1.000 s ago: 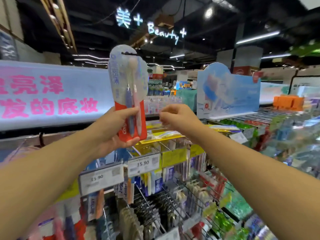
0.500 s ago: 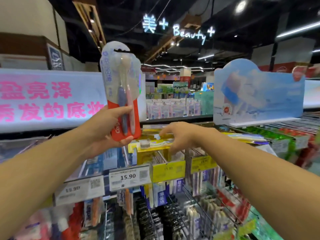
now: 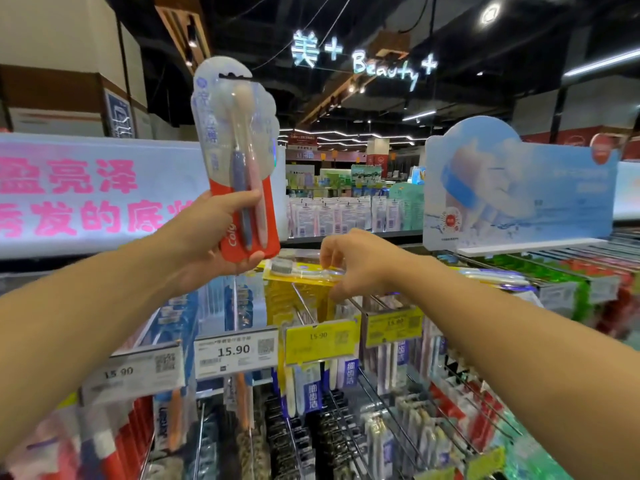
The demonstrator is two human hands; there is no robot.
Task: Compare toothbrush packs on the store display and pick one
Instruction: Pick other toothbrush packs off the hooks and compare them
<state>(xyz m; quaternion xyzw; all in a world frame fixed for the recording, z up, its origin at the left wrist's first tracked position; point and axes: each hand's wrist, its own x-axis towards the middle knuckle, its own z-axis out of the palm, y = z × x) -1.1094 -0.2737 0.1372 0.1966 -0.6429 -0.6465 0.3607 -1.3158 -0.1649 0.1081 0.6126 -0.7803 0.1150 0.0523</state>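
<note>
— Holding one candidate up already: my left hand has its grip wrapped round the red lower end of a clear-fronted twin toothbrush pack with a red card base, thumb across the front, fingers behind. It stands upright, a little tilted, above the display hooks.

— So you've picked?

— Not yet, I'd say. That's only half of a comparison. My right hand is at the top row of the wire-hook toothbrush display rack, its grip pinched narrow on a flat yellow-backed toothbrush pack with a clear blister, fingertips on top, thumb beneath. That pack lies almost level at the front of its hook, just below and beside the red one.

— Is the yellow one free of the hook?

— I can't tell; my fingers hide the hanging hole.

— What's left, then?

— By my reckoning: draw the yellow pack clear, bring it up next to the red one, read both, keep one and hang the other back. The white price tag reading 15.90 and the yellow price tag beside it seem to show the same figure, though the yellow one is blurred, so price probably won't settle it.

— Risk?

— The packs behind could slide off with it.
</note>
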